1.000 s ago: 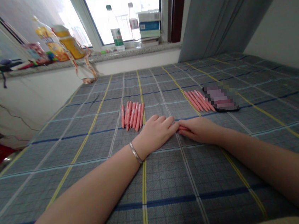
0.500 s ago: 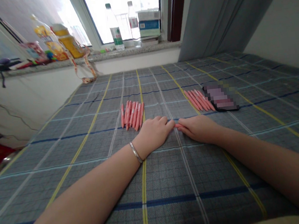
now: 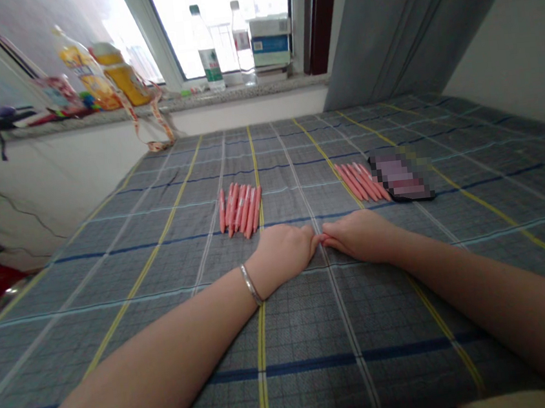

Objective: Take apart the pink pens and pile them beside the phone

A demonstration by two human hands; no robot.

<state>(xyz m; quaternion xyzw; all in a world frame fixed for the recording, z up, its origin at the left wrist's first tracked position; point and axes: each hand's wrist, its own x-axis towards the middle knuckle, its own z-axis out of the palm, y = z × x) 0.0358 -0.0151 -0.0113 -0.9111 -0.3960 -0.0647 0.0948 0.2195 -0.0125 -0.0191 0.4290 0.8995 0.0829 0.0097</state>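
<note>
My left hand (image 3: 287, 246), a silver bangle at its wrist, is closed, with fingertips pinched together at the middle of the bed. My right hand (image 3: 361, 236) meets it from the other side, also closed. Between the fingertips a small bit of a pink pen (image 3: 321, 238) shows; both hands grip it and its ends are hidden. Just beyond my left hand lies a row of several pink pens (image 3: 241, 210). A second row of pink pens (image 3: 362, 182) lies beyond my right hand, slanted, beside a dark-edged case (image 3: 408, 199) that is pixelated.
A grey checked cloth (image 3: 305, 330) covers the bed. Along the windowsill (image 3: 188, 100) stand a clear bottle with a green label (image 3: 211, 64), another bottle (image 3: 242, 45), stacked boxes (image 3: 270, 43) and a yellow cup (image 3: 126, 80) with a strap. A grey curtain (image 3: 391, 36) hangs at right.
My left hand has turned and its fingers have curled in closer to the right hand's fingertips. Less of the pen shows between them. Both rows of pens lie as before.
</note>
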